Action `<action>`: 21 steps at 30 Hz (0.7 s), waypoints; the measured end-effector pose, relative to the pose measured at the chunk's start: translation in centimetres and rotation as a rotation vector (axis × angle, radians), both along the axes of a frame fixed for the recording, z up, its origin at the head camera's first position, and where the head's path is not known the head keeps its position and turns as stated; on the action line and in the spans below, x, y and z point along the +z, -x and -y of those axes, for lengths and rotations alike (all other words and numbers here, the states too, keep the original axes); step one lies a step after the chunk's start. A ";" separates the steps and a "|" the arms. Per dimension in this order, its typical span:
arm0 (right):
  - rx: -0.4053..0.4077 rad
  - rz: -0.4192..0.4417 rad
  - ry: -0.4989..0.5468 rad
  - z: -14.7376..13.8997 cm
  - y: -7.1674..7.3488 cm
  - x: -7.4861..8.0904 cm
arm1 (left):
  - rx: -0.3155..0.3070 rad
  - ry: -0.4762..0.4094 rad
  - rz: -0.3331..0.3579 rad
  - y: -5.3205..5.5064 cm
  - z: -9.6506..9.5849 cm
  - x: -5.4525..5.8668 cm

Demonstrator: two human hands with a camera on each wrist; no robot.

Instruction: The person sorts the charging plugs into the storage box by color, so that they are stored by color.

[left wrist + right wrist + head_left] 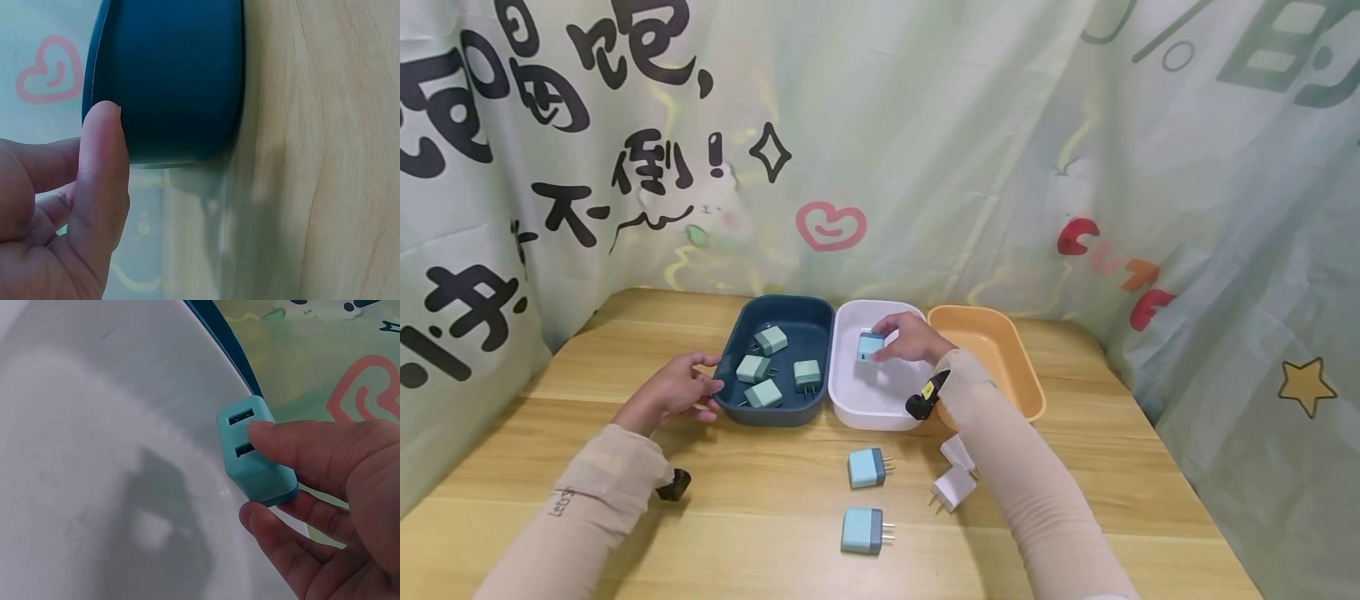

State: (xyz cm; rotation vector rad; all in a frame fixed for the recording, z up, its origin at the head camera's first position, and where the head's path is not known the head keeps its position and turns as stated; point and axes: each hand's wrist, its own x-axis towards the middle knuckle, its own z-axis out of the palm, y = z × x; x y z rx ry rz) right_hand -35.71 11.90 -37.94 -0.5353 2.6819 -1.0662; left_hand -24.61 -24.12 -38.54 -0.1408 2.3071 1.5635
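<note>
My right hand [913, 337] pinches a light blue two-port USB charger [250, 447] between thumb and fingers, over the white bin [872, 412]. The charger's ports face the right wrist camera, and its darker blue end points away. At the left, my left hand [681, 387] holds the near left rim of the dark blue bin [782, 414], with its thumb [103, 134] at the edge. Several pale green chargers [763, 393] lie inside that bin. Two more light blue chargers, a farther one [867, 468] and a nearer one [861, 530], lie on the table in front.
An orange bin [992, 333] stands to the right of the white one, partly behind my right forearm. White chargers [953, 487] lie on the wooden table [760, 517] beside that forearm. A printed curtain [925, 167] hangs around the back and sides.
</note>
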 end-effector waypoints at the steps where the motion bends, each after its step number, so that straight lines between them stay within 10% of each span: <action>1: 0.002 0.002 0.003 0.0 0.0 0.0 | 0.001 0.001 0.000 0.0 0.0 0.0; 21: 0.065 0.024 0.026 -1.3 -2.4 0.9 | -0.002 0.027 -0.001 0.0 0.1 -0.1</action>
